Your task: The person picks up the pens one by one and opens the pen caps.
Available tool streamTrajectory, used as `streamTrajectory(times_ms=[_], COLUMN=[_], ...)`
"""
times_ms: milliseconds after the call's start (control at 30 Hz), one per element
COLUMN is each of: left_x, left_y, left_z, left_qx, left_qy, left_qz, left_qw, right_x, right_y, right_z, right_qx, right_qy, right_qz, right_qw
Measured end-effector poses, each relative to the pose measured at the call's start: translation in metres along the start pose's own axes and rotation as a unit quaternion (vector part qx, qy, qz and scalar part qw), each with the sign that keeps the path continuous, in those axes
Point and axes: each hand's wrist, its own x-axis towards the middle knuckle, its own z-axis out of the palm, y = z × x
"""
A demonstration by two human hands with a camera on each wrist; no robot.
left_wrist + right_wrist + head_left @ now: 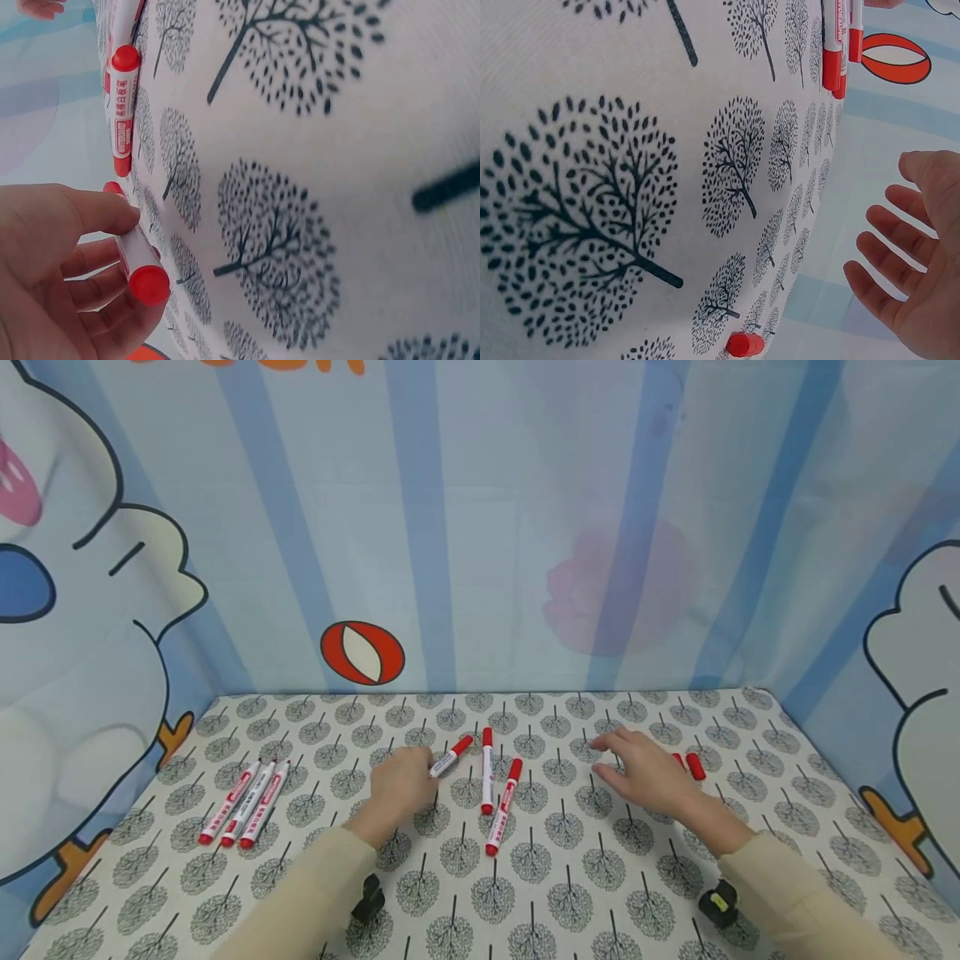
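Observation:
My left hand (pixel 402 781) pinches a whiteboard marker (pixel 450 757) with white barrel and red ends between thumb and fingers. The held marker (pixel 139 259) points its red end toward the camera in the left wrist view. Just right of it lie two more markers, one upright in the head view (pixel 487 772) and one slanted (pixel 504 807). My right hand (pixel 641 768) is held over the cloth to the right, thumb and fingers apart, nothing between them. Small red caps (pixel 695 767) lie beside that hand, partly hidden by it.
Three markers (pixel 250 804) lie side by side at the left, their narrow whitish ends pointing away and red ends near. A white cloth (pixel 480 893) printed with trees covers the table. Behind it hangs a striped cartoon backdrop (pixel 510 527).

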Motion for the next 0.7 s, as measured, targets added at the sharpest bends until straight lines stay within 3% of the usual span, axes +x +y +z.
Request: streamTrajectory(times_ms=[333, 700], left_x=[0.0, -0.007], left_y=[-0.005, 0.002], left_z=[-0.013, -0.031], left_qx=[0.013, 0.017], left_qy=[0.016, 0.029], left_qz=[0.018, 0.043], left_qw=[0.9996, 0.9985], right_x=[0.002, 0.005], right_y=[-0.002, -0.011], right_z=[0.002, 0.003], right_qx=[0.006, -0.001], right_qy=[0.01, 0.014], right_qz=[-0.008, -0.011], right_qw=[1.0, 1.0])
